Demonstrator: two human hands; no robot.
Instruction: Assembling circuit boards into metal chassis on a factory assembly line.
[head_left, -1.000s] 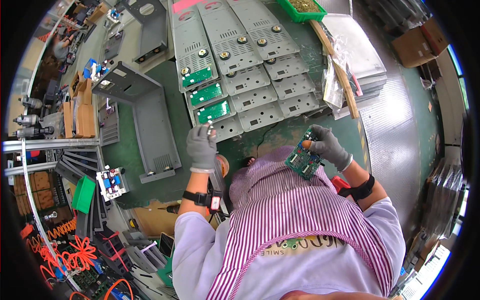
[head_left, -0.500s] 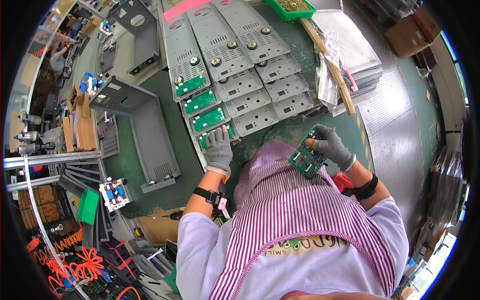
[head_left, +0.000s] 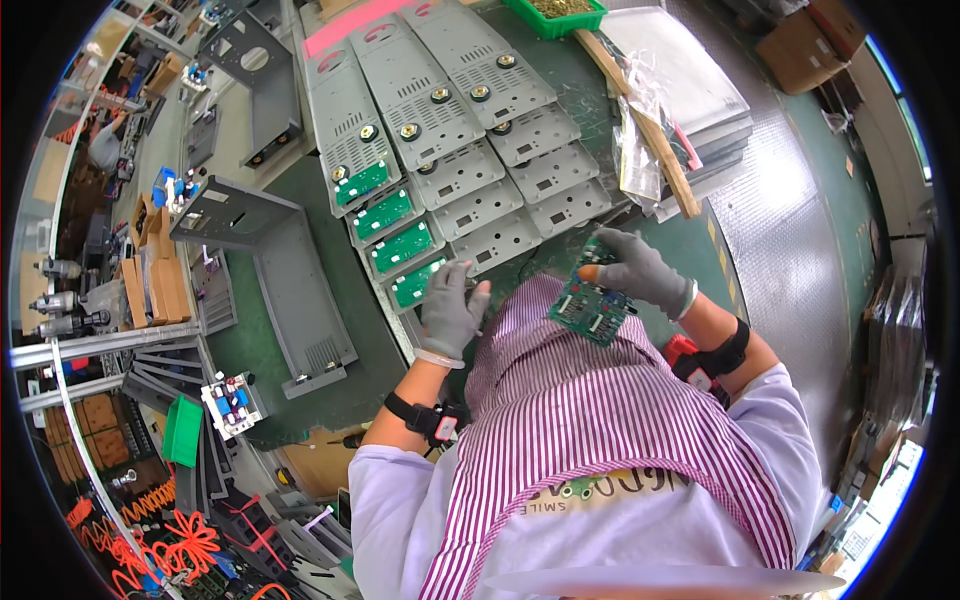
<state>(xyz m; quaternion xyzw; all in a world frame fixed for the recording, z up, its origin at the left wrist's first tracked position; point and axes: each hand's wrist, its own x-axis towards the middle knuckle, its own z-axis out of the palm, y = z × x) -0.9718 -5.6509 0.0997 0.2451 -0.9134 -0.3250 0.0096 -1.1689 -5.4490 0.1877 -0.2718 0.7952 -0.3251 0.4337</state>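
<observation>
My right hand (head_left: pixel 645 272), in a grey glove with a bare fingertip showing, grips a green circuit board (head_left: pixel 590 308) by its upper part. The board hangs tilted in front of my striped apron (head_left: pixel 600 420), its component side showing. My left hand (head_left: pixel 452 312), also grey-gloved, is raised with fingers apart and nothing in it. Just beyond its fingers lies a green board (head_left: pixel 418 284) on the nearest panel of the left column. Three more green boards (head_left: pixel 402 246) lie on the overlapping grey metal panels (head_left: pixel 485 240) behind it.
A bent grey metal housing (head_left: pixel 290 290) stands on the green table to the left. Beyond the panels sits a green tray (head_left: pixel 555 18) of small brass-coloured parts. A wooden strip (head_left: pixel 650 130) and plastic film lie beside stacked flat sheets (head_left: pixel 690 75) at the right.
My left hand has drawn back from the nearest green board, toward me and to the right, its fingers spreading. The circuit board in my right hand has shifted left and turned a little.
</observation>
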